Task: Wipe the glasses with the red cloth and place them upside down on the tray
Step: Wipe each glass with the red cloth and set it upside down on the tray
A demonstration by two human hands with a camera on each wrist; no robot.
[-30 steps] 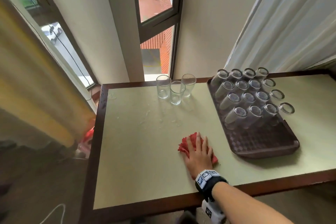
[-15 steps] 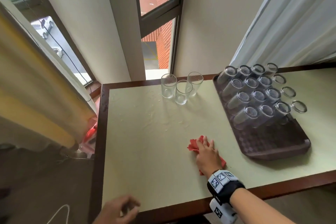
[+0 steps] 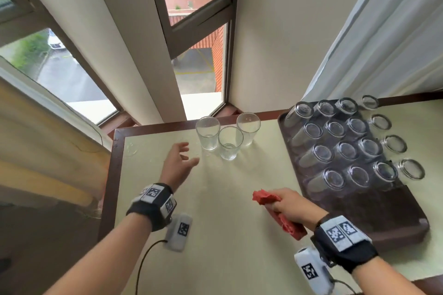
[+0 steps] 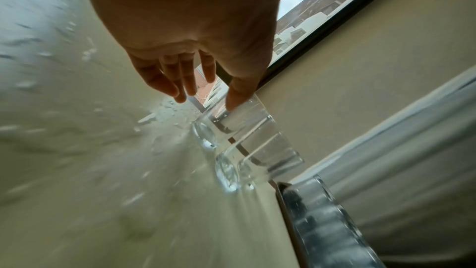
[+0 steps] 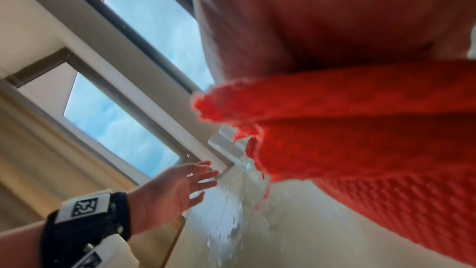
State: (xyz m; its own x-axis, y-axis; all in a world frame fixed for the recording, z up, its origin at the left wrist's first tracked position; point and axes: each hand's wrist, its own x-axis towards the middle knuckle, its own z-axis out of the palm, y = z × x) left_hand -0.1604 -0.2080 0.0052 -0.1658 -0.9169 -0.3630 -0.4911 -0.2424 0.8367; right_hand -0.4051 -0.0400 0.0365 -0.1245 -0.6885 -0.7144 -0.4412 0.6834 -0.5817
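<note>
Three clear glasses stand upright at the table's far edge: a left glass (image 3: pixel 208 136), a middle one (image 3: pixel 230 142) and a right one (image 3: pixel 248 132). My left hand (image 3: pixel 183 157) hovers open just left of them, fingers spread, touching nothing; in the left wrist view the hand (image 4: pixel 203 89) reaches toward the nearest glass (image 4: pixel 231 125). My right hand (image 3: pixel 285 206) grips the red cloth (image 3: pixel 263 197) above the table, close to the tray's left edge. The brown tray (image 3: pixel 383 215) holds several upside-down glasses (image 3: pixel 335 151).
The cream table (image 3: pixel 215 235) has a dark wooden rim and water drops (image 3: pixel 131 149) near its far left corner. A window corner (image 3: pixel 199 60) is behind the glasses, a white curtain (image 3: pixel 383 43) hangs at the right, and a yellow curtain (image 3: pixel 36 151) at the left.
My left hand has come up from the near table edge to beside the upright glasses. My right hand, flat on the cloth before, has closed round it and lifted it.
</note>
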